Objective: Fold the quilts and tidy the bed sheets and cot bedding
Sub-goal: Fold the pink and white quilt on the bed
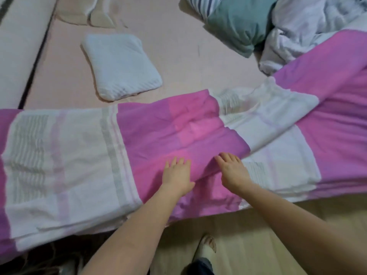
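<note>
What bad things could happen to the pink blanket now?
1. The quilt hangs over the bed edge near the floor, so it may slide off.
2. Both hands, left and right, lie flat on it with no grip, so the ridge between them might get pressed into a crease.
3. Its far end touches the white bedding, which could get dragged along.

You have a pale wood floor [248, 231] below the bed and a slipper [206, 249] on it.

L hand [177, 176] & R hand [232, 171] flat on pink-white quilt [83, 155], bed edge
</note>
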A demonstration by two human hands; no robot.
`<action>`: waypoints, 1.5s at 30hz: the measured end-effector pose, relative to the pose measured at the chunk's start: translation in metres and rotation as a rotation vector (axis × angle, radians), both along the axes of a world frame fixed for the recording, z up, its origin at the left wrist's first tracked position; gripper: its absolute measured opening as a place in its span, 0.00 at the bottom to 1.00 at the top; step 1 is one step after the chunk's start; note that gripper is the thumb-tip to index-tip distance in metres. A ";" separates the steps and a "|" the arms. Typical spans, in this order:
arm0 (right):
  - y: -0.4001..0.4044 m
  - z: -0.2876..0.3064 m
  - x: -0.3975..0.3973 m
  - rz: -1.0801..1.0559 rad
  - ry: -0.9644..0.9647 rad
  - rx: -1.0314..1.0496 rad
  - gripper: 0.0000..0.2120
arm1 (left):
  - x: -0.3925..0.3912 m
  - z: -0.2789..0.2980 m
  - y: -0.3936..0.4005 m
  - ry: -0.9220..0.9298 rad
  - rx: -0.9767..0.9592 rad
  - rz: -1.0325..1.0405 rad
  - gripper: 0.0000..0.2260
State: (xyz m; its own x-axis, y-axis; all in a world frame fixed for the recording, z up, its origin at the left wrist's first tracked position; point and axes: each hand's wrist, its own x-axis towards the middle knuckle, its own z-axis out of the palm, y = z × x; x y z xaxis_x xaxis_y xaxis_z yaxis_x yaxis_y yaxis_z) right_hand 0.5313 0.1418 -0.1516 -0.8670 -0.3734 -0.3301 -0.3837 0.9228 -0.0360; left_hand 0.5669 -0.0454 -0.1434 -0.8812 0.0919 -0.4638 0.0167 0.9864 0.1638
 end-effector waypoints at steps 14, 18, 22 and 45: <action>0.048 -0.025 -0.077 0.077 0.199 0.012 0.19 | -0.054 -0.025 0.035 0.040 0.018 -0.067 0.29; 0.057 0.010 -0.019 0.022 0.266 -0.141 0.15 | -0.040 0.010 0.028 -0.180 0.034 -0.193 0.17; 0.054 -0.017 0.054 0.041 0.017 0.108 0.20 | 0.000 0.000 0.047 -0.580 -0.079 -0.252 0.24; 0.337 0.022 -0.100 -1.125 0.144 -0.751 0.30 | -0.154 0.021 0.347 -0.082 0.526 -0.171 0.38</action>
State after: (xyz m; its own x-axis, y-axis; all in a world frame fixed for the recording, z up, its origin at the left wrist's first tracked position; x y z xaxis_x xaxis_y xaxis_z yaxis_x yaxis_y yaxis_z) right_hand 0.4315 0.4783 -0.1295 -0.8283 0.5047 -0.2432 0.5142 0.5125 -0.6877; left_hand 0.4125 0.3011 -0.1220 -0.7962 0.4680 -0.3834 0.1356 0.7556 0.6408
